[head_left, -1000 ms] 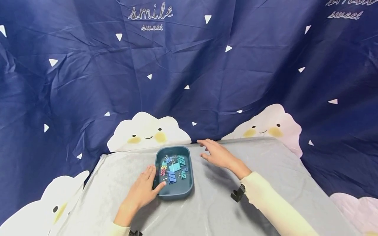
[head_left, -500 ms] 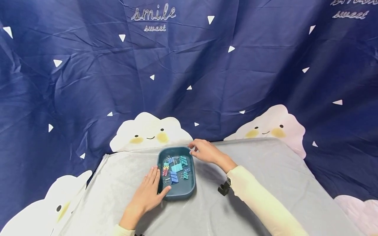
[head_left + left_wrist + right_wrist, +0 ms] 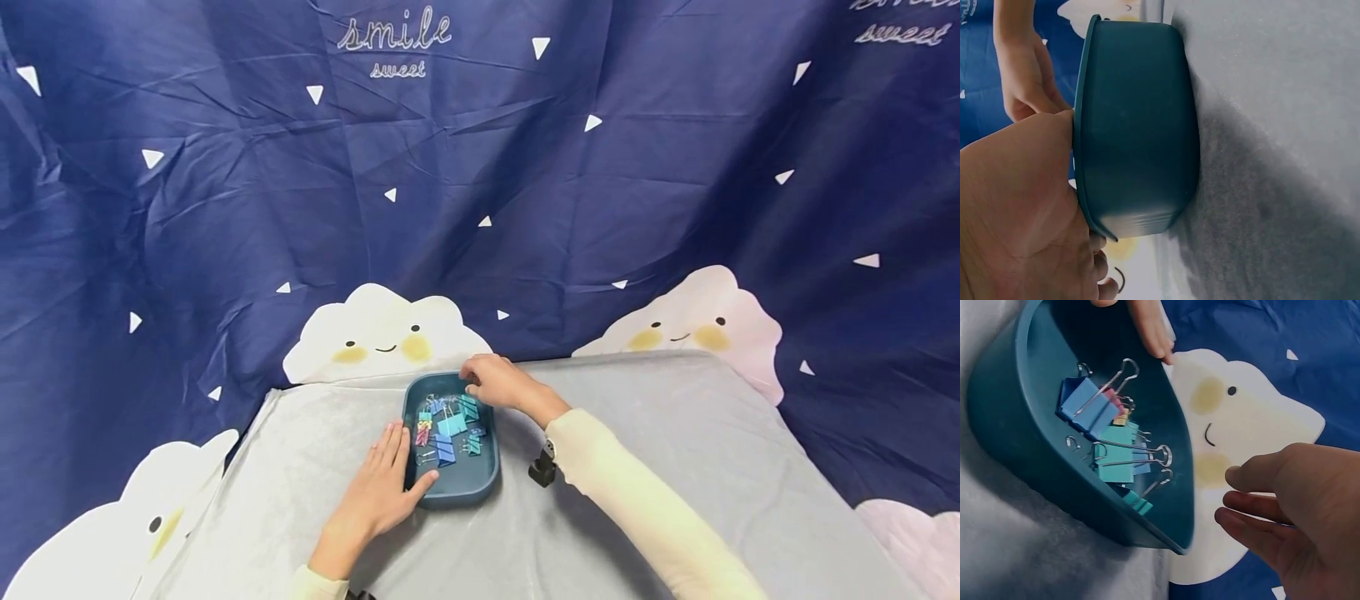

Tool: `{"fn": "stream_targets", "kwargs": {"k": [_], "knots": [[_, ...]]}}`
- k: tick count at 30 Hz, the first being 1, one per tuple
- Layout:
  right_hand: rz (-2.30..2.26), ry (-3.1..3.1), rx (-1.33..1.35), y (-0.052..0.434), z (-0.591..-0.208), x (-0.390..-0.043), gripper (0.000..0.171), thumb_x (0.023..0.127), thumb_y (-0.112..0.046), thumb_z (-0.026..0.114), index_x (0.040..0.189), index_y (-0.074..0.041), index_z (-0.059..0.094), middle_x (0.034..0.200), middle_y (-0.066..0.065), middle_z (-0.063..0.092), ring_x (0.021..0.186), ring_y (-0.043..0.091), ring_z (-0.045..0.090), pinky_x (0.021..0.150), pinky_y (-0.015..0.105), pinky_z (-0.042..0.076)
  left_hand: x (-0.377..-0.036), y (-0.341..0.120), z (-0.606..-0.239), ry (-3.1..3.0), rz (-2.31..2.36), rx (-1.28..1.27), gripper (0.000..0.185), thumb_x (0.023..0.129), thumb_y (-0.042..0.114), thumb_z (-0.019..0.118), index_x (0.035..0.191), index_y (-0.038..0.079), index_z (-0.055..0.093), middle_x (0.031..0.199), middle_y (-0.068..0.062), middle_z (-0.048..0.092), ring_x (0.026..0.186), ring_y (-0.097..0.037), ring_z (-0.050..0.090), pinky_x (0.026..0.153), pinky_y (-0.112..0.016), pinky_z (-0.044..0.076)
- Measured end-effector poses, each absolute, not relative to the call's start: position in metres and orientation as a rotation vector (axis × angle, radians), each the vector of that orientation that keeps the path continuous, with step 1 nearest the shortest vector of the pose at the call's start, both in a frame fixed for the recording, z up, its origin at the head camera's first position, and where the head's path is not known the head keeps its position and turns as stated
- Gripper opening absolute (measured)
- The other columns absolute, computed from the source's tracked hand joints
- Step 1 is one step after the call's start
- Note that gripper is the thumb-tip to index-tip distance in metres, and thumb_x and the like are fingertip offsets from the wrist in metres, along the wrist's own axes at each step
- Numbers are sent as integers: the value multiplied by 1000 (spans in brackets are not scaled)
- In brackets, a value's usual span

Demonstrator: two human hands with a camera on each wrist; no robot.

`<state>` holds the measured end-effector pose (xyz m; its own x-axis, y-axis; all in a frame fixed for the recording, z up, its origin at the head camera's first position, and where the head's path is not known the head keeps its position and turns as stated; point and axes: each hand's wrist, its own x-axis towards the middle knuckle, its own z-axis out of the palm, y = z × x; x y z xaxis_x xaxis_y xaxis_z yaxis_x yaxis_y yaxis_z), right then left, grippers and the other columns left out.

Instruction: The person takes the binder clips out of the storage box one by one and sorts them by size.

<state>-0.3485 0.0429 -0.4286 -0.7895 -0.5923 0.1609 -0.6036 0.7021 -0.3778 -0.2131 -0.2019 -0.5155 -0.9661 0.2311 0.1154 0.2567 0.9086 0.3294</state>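
The fingers of your right hand (image 3: 495, 382) were loosely bent and grasped nothing; they hung above the far right corner of the teal container (image 3: 468, 487), and the right wrist view showed a gap between them and its rim. The fingers of your left hand (image 3: 378, 487) lay straight along the left rim, unclenched, with the thumb reaching over its near left part. The container stood upright between your hands. Inside it, a large blue clip (image 3: 444, 450) lay near the middle, a turquoise clip (image 3: 452, 425) just beyond, pink and yellow clips (image 3: 423, 432) toward your left hand, and teal clips (image 3: 474, 443) along the right side. Under the container spread grey cloth (image 3: 525, 542); behind it hung a navy curtain (image 3: 480, 150) printed with smiling clouds (image 3: 386, 342).
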Motion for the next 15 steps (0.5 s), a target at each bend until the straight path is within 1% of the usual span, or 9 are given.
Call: {"fn": "stream_targets", "kwargs": {"k": [5, 7, 11, 15], "knots": [[564, -2931, 1020, 32, -438, -348, 25, 100, -11, 72, 125, -5, 74, 126, 11, 76, 121, 28, 70, 107, 46, 56, -213, -201, -516, -3028, -509, -368, 93, 106, 60, 54, 167, -3, 25, 178, -22, 15, 166, -40, 16, 133, -58, 22], [540, -2958, 1013, 29, -444, -348, 26, 101, -11, 72, 126, -5, 74, 129, 12, 75, 125, 28, 69, 109, 45, 55, -213, -201, -517, -3030, -507, -366, 93, 106, 60, 54, 167, -3, 25, 178, -22, 16, 166, -40, 16, 133, -59, 22], [452, -3000, 990, 24, -454, -351, 30, 102, -12, 71, 132, -7, 71, 133, 11, 72, 127, 28, 67, 110, 43, 55, -213, -201, -517, -3013, -525, -368, 93, 105, 59, 56, 167, -4, 27, 177, -22, 18, 166, -41, 17, 133, -60, 23], [386, -3016, 988, 22, -462, -354, 35, 101, -11, 72, 135, -8, 70, 135, 11, 71, 128, 27, 67, 111, 43, 54, -213, -200, -516, -2998, -534, -372, 94, 105, 61, 55, 167, -4, 27, 177, -22, 19, 166, -41, 18, 133, -60, 23]]}}
